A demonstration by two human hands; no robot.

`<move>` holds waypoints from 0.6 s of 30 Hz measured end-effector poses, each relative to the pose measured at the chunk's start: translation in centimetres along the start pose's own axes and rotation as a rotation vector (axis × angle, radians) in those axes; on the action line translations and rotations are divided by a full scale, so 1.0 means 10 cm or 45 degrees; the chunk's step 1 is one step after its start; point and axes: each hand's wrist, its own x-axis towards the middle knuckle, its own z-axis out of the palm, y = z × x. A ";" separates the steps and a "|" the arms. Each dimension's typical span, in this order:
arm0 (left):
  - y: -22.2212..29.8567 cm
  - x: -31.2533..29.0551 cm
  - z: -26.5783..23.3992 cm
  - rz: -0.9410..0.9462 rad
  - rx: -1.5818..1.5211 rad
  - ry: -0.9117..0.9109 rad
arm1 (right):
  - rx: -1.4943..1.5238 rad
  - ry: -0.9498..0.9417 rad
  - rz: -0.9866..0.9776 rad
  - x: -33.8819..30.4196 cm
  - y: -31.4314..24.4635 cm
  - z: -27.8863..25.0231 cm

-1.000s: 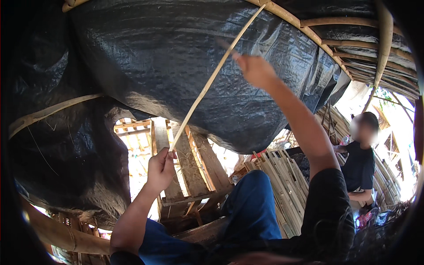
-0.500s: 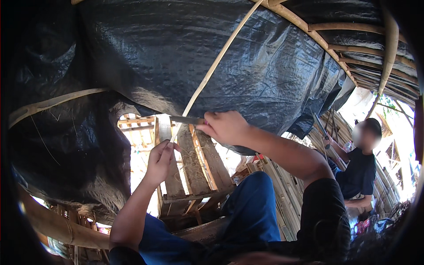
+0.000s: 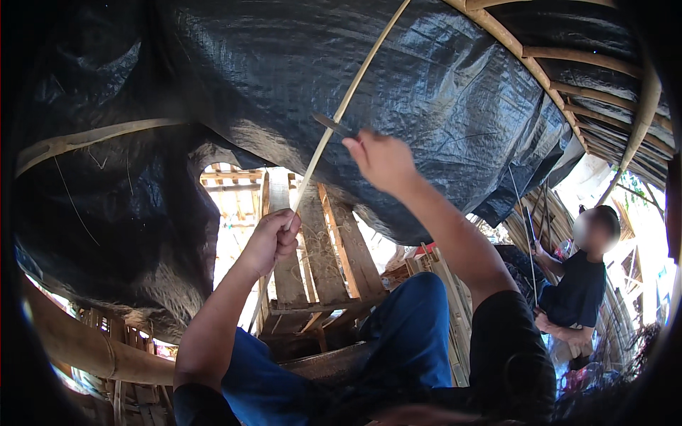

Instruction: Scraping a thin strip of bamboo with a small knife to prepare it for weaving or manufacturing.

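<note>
A long, thin pale bamboo strip [image 3: 325,137] slants from low at the left up to the top of the view. My left hand [image 3: 272,242] is closed round its lower part, and the tail of the strip runs down below the fist. Higher up, my right hand [image 3: 381,160] grips a knife [image 3: 332,125]; its handle is hidden inside the fingers. The knife's blade lies across the strip, pointing to the upper left and seeming to touch it. The strip bows slightly toward its upper end.
Below my hands stands a slatted wooden bench [image 3: 320,263] with thin shavings on it. Black plastic sheeting [image 3: 270,71] hangs ahead, under bamboo poles [image 3: 526,60]. At the right, a person [image 3: 579,273] holds a long blade beside stacked bamboo strips [image 3: 451,305].
My right hand has moved up along the strip with the knife, away from my left hand. My left fist has closed more fully, and the strip's tail now shows below it.
</note>
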 end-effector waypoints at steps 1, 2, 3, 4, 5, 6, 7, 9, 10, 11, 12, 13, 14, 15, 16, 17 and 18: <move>-0.02 0.00 -0.02 -0.002 0.000 0.003 | 0.046 -0.042 0.055 -0.06 -0.12 0.12; -0.05 0.00 -0.04 -0.045 -0.022 0.009 | -0.035 -0.096 -0.209 -0.16 -0.20 0.14; -0.06 0.01 -0.05 -0.081 -0.045 0.010 | -0.074 -0.202 -0.279 -0.19 -0.22 0.11; -0.07 0.02 -0.07 -0.084 -0.047 0.015 | -0.138 -0.219 -0.073 -0.12 -0.21 0.05; -0.06 0.03 -0.12 -0.050 -0.019 -0.044 | -0.203 -0.236 0.133 0.04 -0.13 -0.03; -0.06 0.06 -0.12 -0.014 0.006 -0.111 | -0.102 -0.180 0.345 0.23 0.04 -0.14; -0.08 0.05 -0.07 -0.015 0.002 -0.113 | -0.105 -0.183 0.346 0.19 0.05 -0.17; -0.10 0.02 -0.01 -0.111 -0.060 0.021 | -0.111 -0.303 0.180 0.06 -0.05 -0.18; -0.12 0.03 -0.01 -0.108 -0.033 0.008 | -0.196 -0.486 -0.003 -0.07 -0.17 -0.14; -0.12 0.07 -0.02 -0.103 -0.030 0.005 | -0.127 -0.578 -0.125 -0.17 -0.14 -0.08; -0.12 0.08 -0.01 -0.089 -0.005 -0.003 | -0.160 -0.476 -0.030 -0.11 -0.02 -0.06; -0.13 0.06 0.02 -0.081 0.014 -0.017 | -0.199 -0.381 0.071 0.00 0.12 -0.11; -0.16 -0.02 0.01 -0.089 0.008 0.009 | -0.096 -0.495 0.347 0.22 0.05 -0.39; -0.16 -0.01 0.03 -0.082 0.021 0.022 | -0.097 -0.494 0.343 0.23 0.04 -0.41; -0.16 0.00 0.05 -0.075 0.033 0.036 | -0.145 -0.519 0.252 0.20 0.01 -0.42; -0.17 0.00 0.06 -0.067 0.046 0.052 | -0.191 -0.543 0.159 0.16 -0.04 -0.41; -0.22 0.03 0.02 -0.049 0.071 0.062 | -0.167 -0.506 0.000 -0.03 -0.08 -0.22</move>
